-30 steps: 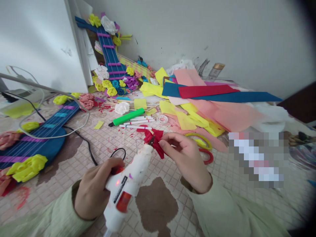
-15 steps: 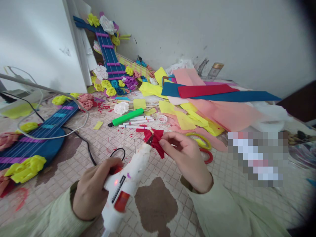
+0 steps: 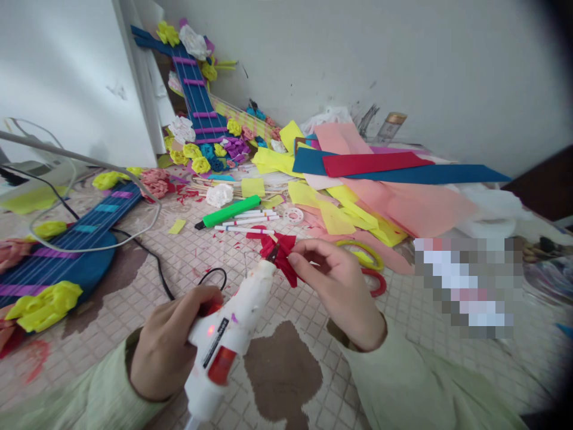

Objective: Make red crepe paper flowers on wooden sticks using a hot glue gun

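pose: left hand at the left of the white glue gun, back of the hand upward, fingers wrapped round its grip. right hand at the right of the glue gun's front end, thumb and forefinger pinching a red paper piece. glue gun's long axis runs obliquely, nozzle pointing away from the wearer and rightward. red paper piece at the nozzle tip (actual contact: cannot tell). white pens lie beyond the nozzle.
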`<state>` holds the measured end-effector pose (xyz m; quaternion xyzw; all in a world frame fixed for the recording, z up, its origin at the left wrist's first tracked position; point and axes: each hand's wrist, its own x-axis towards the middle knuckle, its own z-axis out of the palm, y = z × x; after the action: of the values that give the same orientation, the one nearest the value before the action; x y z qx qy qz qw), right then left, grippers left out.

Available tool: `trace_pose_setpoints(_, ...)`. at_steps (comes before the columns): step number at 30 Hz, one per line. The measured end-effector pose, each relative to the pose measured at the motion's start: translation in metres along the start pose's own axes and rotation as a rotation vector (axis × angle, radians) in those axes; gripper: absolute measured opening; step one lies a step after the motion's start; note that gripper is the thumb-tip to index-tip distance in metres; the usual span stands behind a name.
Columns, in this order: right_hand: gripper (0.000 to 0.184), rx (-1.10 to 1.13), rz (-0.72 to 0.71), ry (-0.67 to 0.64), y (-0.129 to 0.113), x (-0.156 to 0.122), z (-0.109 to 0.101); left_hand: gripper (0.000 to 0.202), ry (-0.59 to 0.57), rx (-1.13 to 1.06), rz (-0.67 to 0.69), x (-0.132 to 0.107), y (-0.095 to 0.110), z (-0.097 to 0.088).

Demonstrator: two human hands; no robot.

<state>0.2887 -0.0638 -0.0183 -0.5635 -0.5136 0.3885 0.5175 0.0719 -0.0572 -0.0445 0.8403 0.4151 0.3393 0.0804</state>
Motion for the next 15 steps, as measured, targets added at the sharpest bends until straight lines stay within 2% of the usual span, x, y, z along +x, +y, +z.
trace_pose_setpoints(15,0.008,0.010,-0.002,-0.007,0.0009,0.0004,0.0002,0.011,-0.026,-0.004,0.005,0.0036,0.0044,-0.0032)
